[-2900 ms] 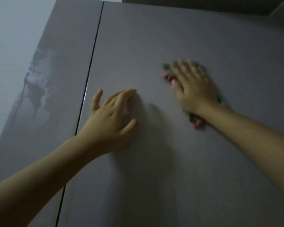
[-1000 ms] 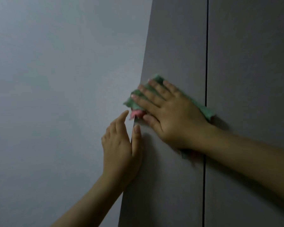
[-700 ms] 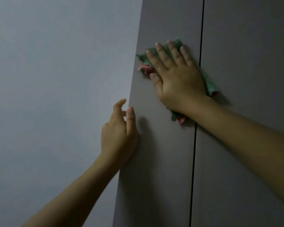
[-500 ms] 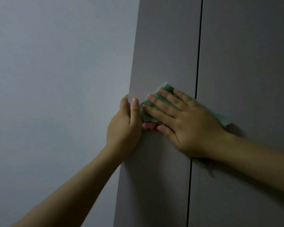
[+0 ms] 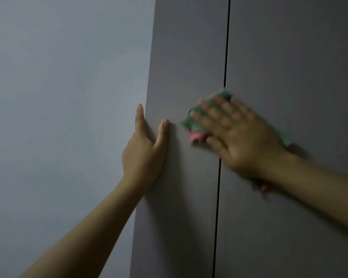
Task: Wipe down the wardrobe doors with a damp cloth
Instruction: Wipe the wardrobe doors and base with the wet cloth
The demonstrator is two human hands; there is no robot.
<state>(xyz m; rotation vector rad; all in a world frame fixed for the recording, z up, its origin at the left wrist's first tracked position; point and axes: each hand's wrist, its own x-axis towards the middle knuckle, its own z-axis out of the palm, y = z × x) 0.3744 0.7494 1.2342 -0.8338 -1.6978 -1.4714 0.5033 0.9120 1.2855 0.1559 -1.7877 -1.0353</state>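
Two grey wardrobe doors fill the right of the head view: a narrow left door (image 5: 181, 57) and a wider right door (image 5: 289, 57), split by a dark vertical gap. My right hand (image 5: 237, 137) lies flat with straight fingers on a green and pink cloth (image 5: 190, 121), pressing it against the doors across the gap; the hand is motion-blurred. My left hand (image 5: 145, 149) rests on the left door's outer edge, thumb on the door face and fingers along the edge. Most of the cloth is hidden under my right hand.
A plain pale grey wall (image 5: 68, 117) takes up the left half of the view, meeting the wardrobe's left edge. The dark gap (image 5: 226, 47) between the doors runs top to bottom.
My right hand has slid the cloth to the right, away from my left hand and over the gap between the doors. My left hand stays at the door's left edge.
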